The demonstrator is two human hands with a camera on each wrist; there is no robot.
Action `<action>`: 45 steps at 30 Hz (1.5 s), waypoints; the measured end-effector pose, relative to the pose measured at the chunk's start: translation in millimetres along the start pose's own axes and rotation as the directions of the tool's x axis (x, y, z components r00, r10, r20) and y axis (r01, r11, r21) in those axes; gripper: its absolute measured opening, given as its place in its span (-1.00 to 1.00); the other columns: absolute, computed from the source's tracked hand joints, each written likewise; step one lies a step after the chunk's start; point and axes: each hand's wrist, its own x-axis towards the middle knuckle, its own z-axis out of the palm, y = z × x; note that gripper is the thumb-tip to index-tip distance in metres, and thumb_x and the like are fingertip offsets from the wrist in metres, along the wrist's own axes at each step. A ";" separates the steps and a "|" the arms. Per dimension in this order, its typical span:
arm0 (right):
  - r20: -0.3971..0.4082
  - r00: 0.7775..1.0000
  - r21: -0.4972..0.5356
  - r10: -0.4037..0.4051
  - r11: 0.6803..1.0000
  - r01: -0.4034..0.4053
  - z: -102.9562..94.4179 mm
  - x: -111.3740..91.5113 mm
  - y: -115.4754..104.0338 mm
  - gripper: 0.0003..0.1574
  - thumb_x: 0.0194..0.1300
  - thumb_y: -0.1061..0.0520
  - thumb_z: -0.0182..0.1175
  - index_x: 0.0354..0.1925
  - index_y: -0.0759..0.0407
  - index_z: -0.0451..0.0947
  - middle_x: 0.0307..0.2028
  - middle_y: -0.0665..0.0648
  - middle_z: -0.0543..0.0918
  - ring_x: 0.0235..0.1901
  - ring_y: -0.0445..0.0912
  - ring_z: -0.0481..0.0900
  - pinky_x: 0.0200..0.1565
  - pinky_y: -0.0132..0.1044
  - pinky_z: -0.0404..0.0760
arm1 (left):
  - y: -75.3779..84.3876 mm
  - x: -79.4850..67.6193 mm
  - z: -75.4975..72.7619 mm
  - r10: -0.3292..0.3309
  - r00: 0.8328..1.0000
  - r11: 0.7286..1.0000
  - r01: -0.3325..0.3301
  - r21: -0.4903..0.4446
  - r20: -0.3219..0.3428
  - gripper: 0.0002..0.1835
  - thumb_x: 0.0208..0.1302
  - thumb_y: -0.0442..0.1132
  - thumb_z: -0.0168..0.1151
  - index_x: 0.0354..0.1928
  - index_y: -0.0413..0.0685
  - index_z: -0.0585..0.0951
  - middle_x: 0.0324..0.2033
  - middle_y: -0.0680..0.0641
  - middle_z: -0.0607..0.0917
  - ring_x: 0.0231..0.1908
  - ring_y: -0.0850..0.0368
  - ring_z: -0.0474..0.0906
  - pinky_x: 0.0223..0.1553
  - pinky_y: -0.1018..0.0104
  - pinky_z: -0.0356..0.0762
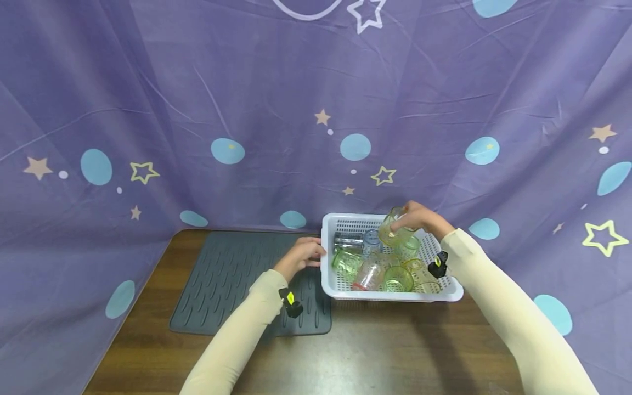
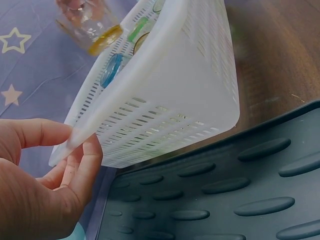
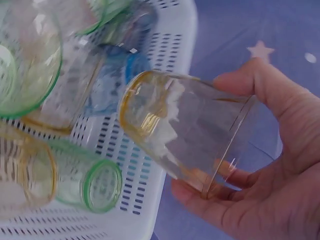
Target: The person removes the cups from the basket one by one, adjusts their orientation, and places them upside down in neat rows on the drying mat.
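My left hand point(image 1: 306, 252) pinches the left rim of a white perforated plastic basket point(image 1: 390, 296); in the left wrist view the thumb and fingers point(image 2: 90, 167) lie on either side of the rim. Over the back right of the basket, my right hand point(image 1: 421, 216) holds a clear glass with a yellowish tint point(image 3: 187, 127), tilted, thumb on one side and fingers on the other. Below it in the basket lie several tinted glasses: a blue glass point(image 1: 371, 241), a green glass point(image 1: 347, 263), a pinkish glass point(image 1: 369, 274) and a yellow glass point(image 1: 417, 269) among them.
A dark grey drying mat point(image 1: 237, 285) with raised ridges lies left of the basket, on a brown wooden table point(image 1: 385, 351). Close behind the table hangs a purple curtain point(image 1: 276, 181) with stars and blue spots.
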 end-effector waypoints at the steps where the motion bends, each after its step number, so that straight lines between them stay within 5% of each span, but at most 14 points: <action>1: 0.001 1.000 0.041 -0.007 0.999 0.007 -1.1 -2.5 1.2 -0.28 0.10 0.11 0.39 0.06 0.50 0.32 -0.15 0.25 0.45 -0.39 -0.10 0.38 -0.29 -0.24 0.55 | -0.8 1.0 -0.5 0.000 1.000 1.000 0.000 -0.004 0.002 -0.51 0.11 -0.54 0.18 0.16 -0.31 0.59 -0.26 -0.13 0.71 -0.33 0.12 0.63 -0.03 0.02 0.74; 5: 0.006 0.999 0.197 -0.036 0.980 0.034 -4.5 -10.8 5.3 0.07 0.23 0.09 0.36 0.42 0.51 -0.02 0.36 0.50 0.21 0.12 0.20 0.47 0.13 0.05 0.60 | -2.9 4.1 -1.8 0.004 1.000 1.000 -0.004 -0.007 0.011 -0.50 0.09 -0.55 0.17 0.15 -0.31 0.60 -0.12 -0.26 0.76 -0.33 0.12 0.66 -0.05 0.02 0.74; 9: -0.017 0.995 0.341 -0.094 0.935 0.095 -6.0 -16.5 6.4 0.05 0.30 0.10 0.31 0.49 0.41 -0.06 0.41 0.51 0.14 0.34 0.32 0.29 0.31 0.20 0.43 | -1.7 3.0 -2.6 0.004 1.000 1.000 -0.004 0.002 0.017 -0.48 0.11 -0.54 0.17 0.18 -0.31 0.59 0.04 -0.36 0.71 -0.32 0.13 0.66 -0.05 0.04 0.74; 12: -0.050 0.990 0.461 -0.130 0.877 0.138 -6.4 -19.6 5.2 -0.01 0.35 0.14 0.25 0.49 0.36 -0.09 0.30 0.41 0.21 0.25 0.15 0.38 0.31 0.08 0.40 | -0.3 1.1 -3.7 0.006 1.000 1.000 -0.006 0.006 0.017 -0.48 0.11 -0.54 0.17 0.19 -0.30 0.59 0.08 -0.38 0.69 -0.32 0.13 0.66 -0.06 0.05 0.74; 18: -0.112 0.978 0.732 -0.177 0.651 0.201 -3.8 -26.2 -0.9 -0.33 0.36 0.30 0.07 0.28 0.14 -0.04 0.02 0.06 0.28 -0.11 -0.27 0.55 0.14 -0.29 0.33 | -1.0 1.8 -4.9 0.006 1.000 1.000 -0.006 -0.007 0.013 -0.51 0.10 -0.54 0.19 0.15 -0.30 0.59 -0.07 -0.29 0.75 -0.32 0.11 0.66 -0.07 0.04 0.74; 22: -0.136 0.970 0.848 -0.201 0.482 0.219 -1.4 -29.8 -3.5 -0.55 0.37 0.36 0.00 0.07 0.01 0.11 -0.06 0.00 0.40 -0.18 -0.26 0.57 -0.07 -0.41 0.39 | -2.0 3.4 -6.0 0.004 1.000 1.000 -0.004 -0.005 0.011 -0.49 0.10 -0.54 0.20 0.17 -0.30 0.59 -0.07 -0.27 0.75 -0.31 0.12 0.67 -0.07 0.04 0.74; 29: -0.190 0.934 0.924 -0.303 0.266 0.275 2.4 -31.5 -2.1 -0.68 0.38 0.39 0.03 0.00 0.06 0.33 -0.21 -0.04 0.68 -0.30 -0.25 0.59 -0.39 -0.49 0.41 | -3.1 2.6 -5.0 0.022 0.999 1.000 -0.022 0.020 0.024 -0.49 0.12 -0.53 0.19 0.19 -0.32 0.57 0.07 -0.36 0.70 -0.23 0.07 0.69 -0.02 0.02 0.73; 35: -0.250 0.857 0.947 -0.451 0.072 0.314 5.8 -32.0 -2.8 -0.56 0.31 0.37 0.24 0.10 0.16 0.41 -0.11 0.12 0.74 -0.14 -0.10 0.73 -0.06 -0.37 0.66 | -3.5 0.3 -2.4 0.044 0.999 0.998 -0.045 0.053 0.014 -0.48 0.15 -0.50 0.20 0.22 -0.33 0.55 0.04 -0.33 0.71 -0.15 0.03 0.69 -0.02 0.06 0.73; 39: -0.257 0.829 0.944 -0.496 0.054 0.325 6.9 -36.0 -8.2 -0.53 0.30 0.37 0.26 0.15 0.18 0.44 -0.04 0.17 0.74 -0.06 -0.05 0.75 0.06 -0.30 0.67 | -4.4 0.1 -2.0 0.046 0.999 0.997 -0.047 0.065 0.015 -0.48 0.16 -0.48 0.22 0.23 -0.33 0.55 0.05 -0.33 0.71 -0.12 0.01 0.70 -0.02 0.07 0.74; 45: -0.244 0.846 0.931 -0.474 0.129 0.341 4.0 -44.9 -19.4 -0.51 0.36 0.41 0.07 0.22 0.17 0.39 0.01 0.15 0.72 0.00 -0.05 0.73 0.14 -0.28 0.65 | 1.2 -4.0 -6.0 0.029 0.999 0.996 -0.030 0.083 0.014 -0.45 0.17 -0.45 0.25 0.26 -0.31 0.52 0.08 -0.32 0.69 -0.03 -0.09 0.72 -0.01 0.06 0.73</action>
